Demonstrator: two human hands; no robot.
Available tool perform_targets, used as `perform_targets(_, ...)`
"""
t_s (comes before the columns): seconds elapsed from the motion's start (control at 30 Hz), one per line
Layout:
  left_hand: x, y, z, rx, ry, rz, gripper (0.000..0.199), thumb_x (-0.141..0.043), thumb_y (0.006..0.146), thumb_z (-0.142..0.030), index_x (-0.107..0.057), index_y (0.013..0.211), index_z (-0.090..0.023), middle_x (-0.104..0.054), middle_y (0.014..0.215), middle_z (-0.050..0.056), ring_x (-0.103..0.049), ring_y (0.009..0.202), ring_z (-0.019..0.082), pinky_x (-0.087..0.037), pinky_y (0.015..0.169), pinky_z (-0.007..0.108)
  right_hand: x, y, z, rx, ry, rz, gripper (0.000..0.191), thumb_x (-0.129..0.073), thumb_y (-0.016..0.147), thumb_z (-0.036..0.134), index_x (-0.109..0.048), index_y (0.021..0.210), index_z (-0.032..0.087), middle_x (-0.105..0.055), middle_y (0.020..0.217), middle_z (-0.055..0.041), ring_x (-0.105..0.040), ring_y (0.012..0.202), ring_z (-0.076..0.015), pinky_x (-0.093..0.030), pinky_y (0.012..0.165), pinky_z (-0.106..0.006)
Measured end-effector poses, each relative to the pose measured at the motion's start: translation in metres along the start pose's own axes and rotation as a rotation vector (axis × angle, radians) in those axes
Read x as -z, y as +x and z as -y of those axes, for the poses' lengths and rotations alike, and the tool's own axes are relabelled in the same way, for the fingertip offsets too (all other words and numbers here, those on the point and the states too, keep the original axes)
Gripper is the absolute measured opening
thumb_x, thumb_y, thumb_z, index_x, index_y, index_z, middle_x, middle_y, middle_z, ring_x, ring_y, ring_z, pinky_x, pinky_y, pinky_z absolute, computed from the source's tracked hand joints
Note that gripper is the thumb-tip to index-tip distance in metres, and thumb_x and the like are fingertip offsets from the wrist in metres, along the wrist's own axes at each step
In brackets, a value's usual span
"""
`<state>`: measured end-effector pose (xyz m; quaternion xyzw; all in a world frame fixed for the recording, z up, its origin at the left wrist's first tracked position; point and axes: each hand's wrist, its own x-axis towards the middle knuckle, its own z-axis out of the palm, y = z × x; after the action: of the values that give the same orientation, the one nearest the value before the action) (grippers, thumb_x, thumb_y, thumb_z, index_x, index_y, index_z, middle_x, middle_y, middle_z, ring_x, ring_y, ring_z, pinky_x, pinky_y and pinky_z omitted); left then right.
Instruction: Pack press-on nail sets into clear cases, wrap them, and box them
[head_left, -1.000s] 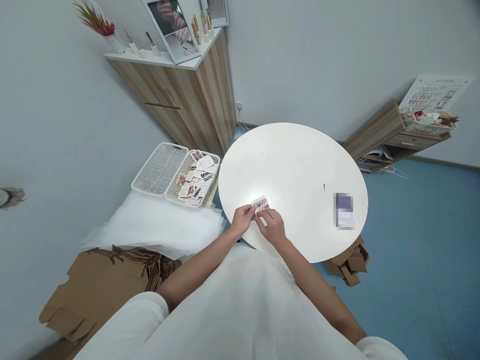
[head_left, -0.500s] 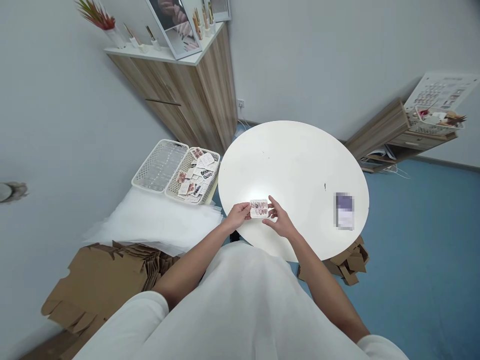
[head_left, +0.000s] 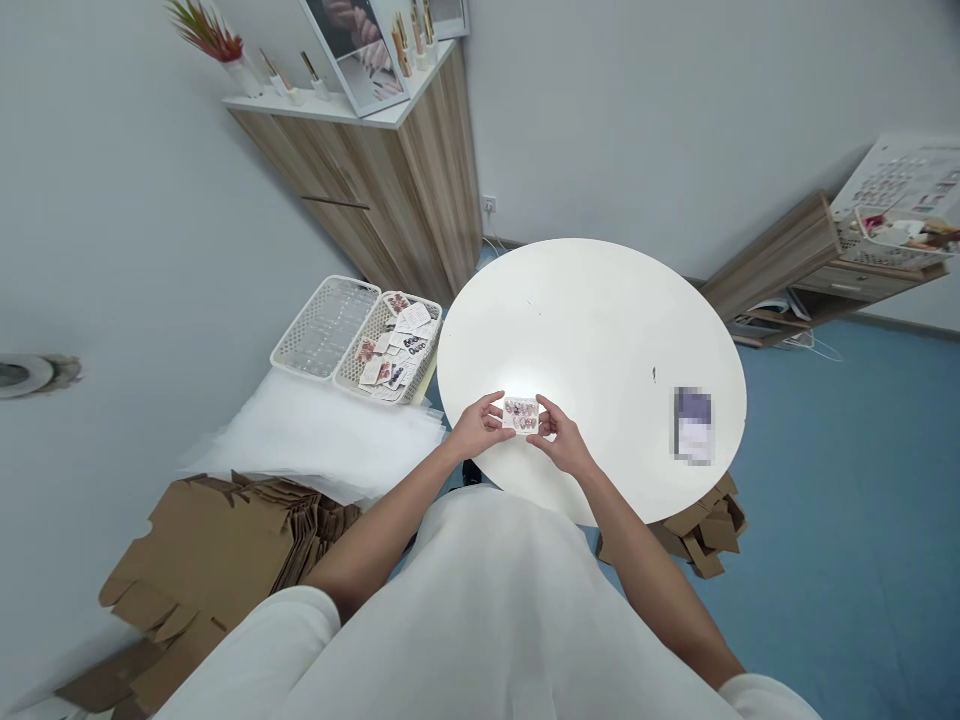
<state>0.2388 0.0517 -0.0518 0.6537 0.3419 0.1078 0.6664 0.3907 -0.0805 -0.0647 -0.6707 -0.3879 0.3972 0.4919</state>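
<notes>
Between my hands is a small white card of press-on nails (head_left: 520, 414), with pink decorated nails in two rows facing up; whether a clear case encloses it I cannot tell. My left hand (head_left: 477, 428) grips its left edge between thumb and fingers. At the right edge, my right hand (head_left: 561, 438) pinches it, thumb at the lower corner and fingers at the upper one. The card is held over the near edge of a round white table (head_left: 592, 310).
Left of the table, one white basket (head_left: 324, 325) holds clear plastic pieces and another basket (head_left: 431, 340) holds nail cards. White sheets (head_left: 322, 430) and flattened cardboard boxes (head_left: 217, 540) lie nearer. A blurred purple-and-white item (head_left: 693, 425) rests on the table's right. A wood cabinet (head_left: 360, 190) stands behind.
My left thumb and fingers have spread to the card's left corners, and my right hand has closed onto its right edge. The view has shifted slightly.
</notes>
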Motion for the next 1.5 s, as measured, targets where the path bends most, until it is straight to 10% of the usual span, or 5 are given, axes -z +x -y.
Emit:
perform_targets(0.3,0.000,-0.009,0.001,-0.119,0.413,0.030,0.072,-0.066,0.067,-0.025,-0.034,0.132,-0.025,-0.056,0.090,0.000,-0.058,0.072,0.010,-0.046,0.078,0.029,0.003,0.001,-0.006,-0.012,-0.053,0.066,0.072,-0.064,0.068,0.029,-0.033,0.132,0.028,-0.052,0.086,0.0006,-0.053,0.067,-0.0110,-0.047,0.072,-0.033)
perform_targets(1.1,-0.006,-0.015,0.006,-0.123,0.469,-0.070,0.066,-0.063,0.070,-0.022,-0.036,0.131,-0.023,-0.057,0.093,0.000,-0.059,0.071,0.010,-0.046,0.077,0.027,0.008,0.006,-0.011,-0.002,-0.094,0.165,0.070,-0.059,0.071,0.024,-0.029,0.134,0.029,-0.053,0.090,-0.0003,-0.051,0.067,-0.0105,-0.046,0.072,-0.032)
perform_targets(1.5,0.032,-0.001,0.018,-0.117,0.474,-0.089,0.061,-0.057,0.072,-0.021,-0.037,0.130,-0.022,-0.054,0.100,0.004,-0.056,0.075,0.011,-0.047,0.077,0.030,-0.028,0.037,-0.010,0.001,-0.151,0.116,0.067,-0.058,0.072,0.024,-0.030,0.132,0.028,-0.052,0.094,-0.0016,-0.050,0.064,-0.0098,-0.047,0.068,-0.032)
